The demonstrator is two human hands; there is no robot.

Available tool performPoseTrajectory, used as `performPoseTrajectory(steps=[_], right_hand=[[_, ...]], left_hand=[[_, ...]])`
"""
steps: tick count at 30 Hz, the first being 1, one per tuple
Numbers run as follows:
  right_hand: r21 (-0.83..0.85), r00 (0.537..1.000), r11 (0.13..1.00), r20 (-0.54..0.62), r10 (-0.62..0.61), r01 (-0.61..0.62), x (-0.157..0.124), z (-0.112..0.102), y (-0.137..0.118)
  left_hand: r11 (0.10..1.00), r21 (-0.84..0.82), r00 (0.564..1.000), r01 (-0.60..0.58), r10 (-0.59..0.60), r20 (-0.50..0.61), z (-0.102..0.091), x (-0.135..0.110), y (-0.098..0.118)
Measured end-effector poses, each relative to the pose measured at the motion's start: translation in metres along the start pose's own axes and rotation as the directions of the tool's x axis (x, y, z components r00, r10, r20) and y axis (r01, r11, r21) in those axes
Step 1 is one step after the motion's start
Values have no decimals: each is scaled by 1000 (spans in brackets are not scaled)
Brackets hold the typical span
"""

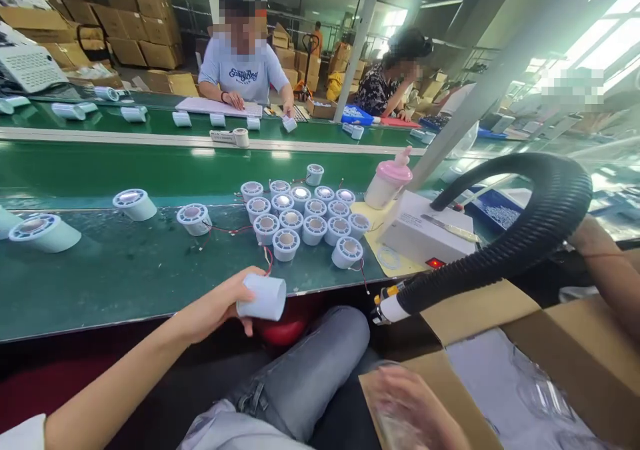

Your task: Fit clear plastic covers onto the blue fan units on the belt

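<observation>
My left hand (235,300) is closed around a white plastic cylinder (265,297), held tilted in front of the bench edge. Low on the right, my right hand (417,403) is smeared by motion at the near side of an open cardboard box (585,343). It seems wrapped round a clear plastic piece (397,427), whose shape I cannot make out. Inside the box lie clear plastic pieces (543,393) on a pale liner. Past my left hand, several white cylindrical units (286,245) with slotted rims stand grouped on the green bench, some trailing thin red wires (230,231).
A black corrugated hose (540,203) arches over the right side, its nozzle (387,307) beside my knee. Behind it are a white box (425,223) with a red switch and a pink-lidded cup (387,180). Two people (245,70) work across the green conveyor (150,170); another person's arm (607,263) shows right.
</observation>
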State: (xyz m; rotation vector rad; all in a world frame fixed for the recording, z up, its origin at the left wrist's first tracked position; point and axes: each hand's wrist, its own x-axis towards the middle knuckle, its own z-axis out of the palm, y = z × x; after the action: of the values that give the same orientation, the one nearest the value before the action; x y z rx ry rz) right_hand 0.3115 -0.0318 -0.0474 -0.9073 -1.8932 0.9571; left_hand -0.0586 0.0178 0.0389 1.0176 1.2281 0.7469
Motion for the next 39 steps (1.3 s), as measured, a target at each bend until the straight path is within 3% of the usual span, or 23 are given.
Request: performPoseTrajectory(steps=[1,2,4,5,7,9,11,13,15,18,21,24,26,29,31,32,34,37,39], right_hand=[[-128,992,985,63,-107,115,12,21,-20],[-279,987,948,81,-138,156,25,38,-38],[-506,976,835,116,-185,218,49,60,-63],[-592,977,777,119,-178,214,59,65,-68],[-702,983,688,135,-125,184,73,68,-70],[-737,987,660,157,-43,146,78,64,-66],[-689,983,716,182,23,111,78,58,-63],[-573,976,819,189,109,20,76,53,-63],[-423,965,899,169,201,-114,75,51,-67],[-242,957,937,78,278,-253,75,50,-73],[-111,945,938,-28,326,-328,78,52,-74],[66,892,896,-85,444,-440,81,52,-70],[193,850,847,-94,518,-495,83,51,-67],[368,787,751,-75,612,-549,84,47,-63],[452,764,698,-53,643,-556,82,44,-62],[472,778,698,-41,627,-538,81,43,-61],[412,856,785,-23,517,-463,76,42,-61],[78,969,966,-3,246,-245,67,42,-62],[-124,993,986,2,115,-114,61,42,-62]], left_hand=[[984,-153,990,90,-73,118,6,0,-8],[955,-225,964,195,-145,221,13,2,-16],[926,-165,892,340,-261,370,27,9,-25],[936,-79,864,343,-281,418,34,13,-26],[974,126,848,190,-228,479,45,19,-22],[937,332,861,-112,-75,503,52,22,-13],[801,474,862,-366,100,497,55,22,-6],[705,522,850,-480,226,476,58,22,-5],[710,507,861,-488,294,416,59,24,-11],[750,437,865,-497,385,322,60,29,-26],[704,406,811,-583,475,340,58,37,-37],[669,368,756,-646,495,428,56,43,-44],[750,290,769,-595,425,478,55,44,-46],[912,145,814,-384,261,520,58,42,-45],[965,60,824,-257,186,536,60,39,-43],[977,12,829,-211,172,532,62,38,-42],[988,-89,851,-128,156,501,63,35,-40],[978,-206,873,-30,126,471,64,31,-40],[977,-212,861,5,104,499,63,29,-39]])
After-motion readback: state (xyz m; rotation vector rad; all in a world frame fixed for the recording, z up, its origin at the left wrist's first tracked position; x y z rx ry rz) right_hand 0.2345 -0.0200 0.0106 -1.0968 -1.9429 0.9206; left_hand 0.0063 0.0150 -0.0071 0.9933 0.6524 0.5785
